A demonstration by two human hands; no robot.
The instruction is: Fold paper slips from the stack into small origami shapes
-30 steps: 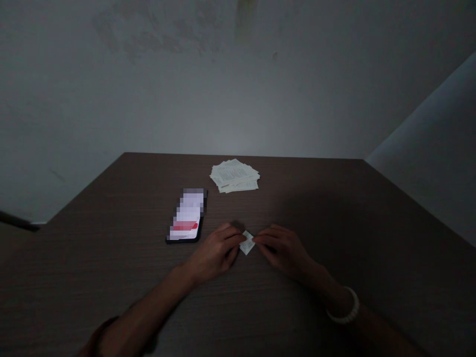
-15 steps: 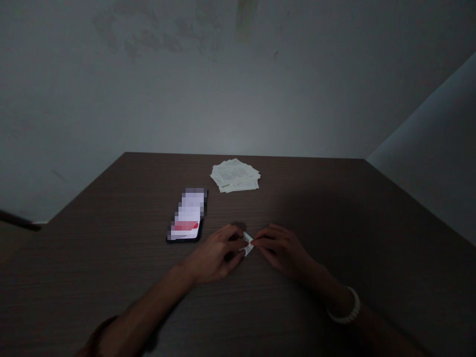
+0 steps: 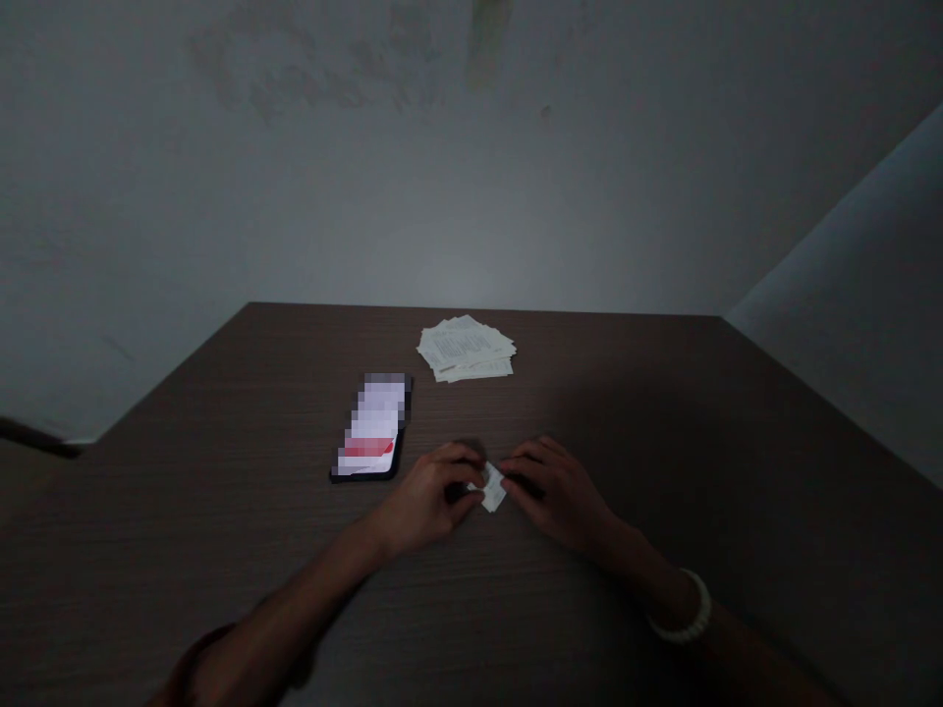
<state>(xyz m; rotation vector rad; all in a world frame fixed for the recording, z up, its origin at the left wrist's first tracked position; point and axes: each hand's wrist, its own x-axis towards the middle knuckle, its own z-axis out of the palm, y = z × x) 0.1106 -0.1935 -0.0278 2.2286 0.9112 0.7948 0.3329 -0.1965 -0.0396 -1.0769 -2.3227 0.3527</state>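
Two bare hands meet near the middle of a dark brown wood-grain worktop, seen in dim light through the head camera I am watching from afar. Between their fingertips is a small white piece of paper, set at a slant, with its near corner pointing towards me. My view shows the left hand partly open, fingers curled and fingertips at the paper's left side; the right hand is loosely bent, thumb and fingers drawn close together at its right side. I cannot tell how firmly either one grips it. A pale beaded bracelet circles the right wrist. Just beyond the left hand, to its left, a black-edged smartphone lies flat, its lit screen pixelated, with a red band low down. Farther back, a fanned stack of printed paper sheets rests before a stained, pale wall.
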